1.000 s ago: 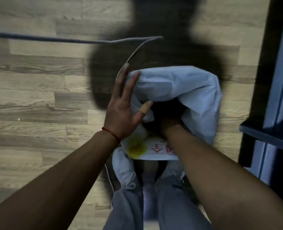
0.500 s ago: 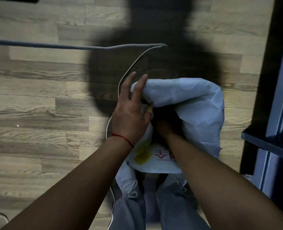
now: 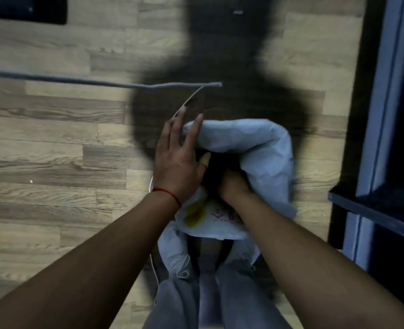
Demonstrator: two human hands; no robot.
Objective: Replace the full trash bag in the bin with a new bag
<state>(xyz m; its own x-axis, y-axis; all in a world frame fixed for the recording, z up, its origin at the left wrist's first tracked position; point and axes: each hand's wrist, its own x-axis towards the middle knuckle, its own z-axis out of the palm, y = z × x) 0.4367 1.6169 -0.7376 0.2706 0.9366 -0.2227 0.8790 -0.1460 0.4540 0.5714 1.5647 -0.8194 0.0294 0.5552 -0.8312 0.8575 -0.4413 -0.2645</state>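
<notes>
White trash bag [image 3: 262,148] sits on the floor before the person's feet, mouth open; right hand [image 3: 231,186] is plunged into the dark opening — its grip cannot be told; left hand [image 3: 179,160] lies spread, fingers wide, against the bag's left rim. Judged step: gathering the full bag's mouth; next calls for bunching the rim shut.
</notes>
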